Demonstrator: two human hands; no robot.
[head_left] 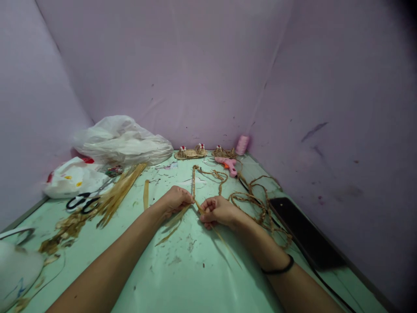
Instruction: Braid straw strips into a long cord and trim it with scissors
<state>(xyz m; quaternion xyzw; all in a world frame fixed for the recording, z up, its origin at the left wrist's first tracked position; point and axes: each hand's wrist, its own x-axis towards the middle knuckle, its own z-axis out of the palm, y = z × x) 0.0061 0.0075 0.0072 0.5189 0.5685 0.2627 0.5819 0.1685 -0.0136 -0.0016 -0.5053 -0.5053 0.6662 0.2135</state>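
Note:
A tan plant-fibre braid (193, 182) runs away from my hands over the green tabletop, then bends right into a long loose length (257, 204). My left hand (177, 201) pinches the near end of the braid, with loose fibre strands hanging below the fingers. Close beside it on the right, my right hand (215, 212) is closed on another fibre strand (224, 243), whose thin tail trails toward me. The fingertips of both hands nearly meet at the end of the braid.
Scissors (83, 202) lie on the left by flat dried strips (122, 191) and plastic bags (120, 139). A pink glue gun (228, 165), a pink thread spool (242, 144) and woven slippers (190, 153) stand at the back. A black flat object (302, 234) lies right.

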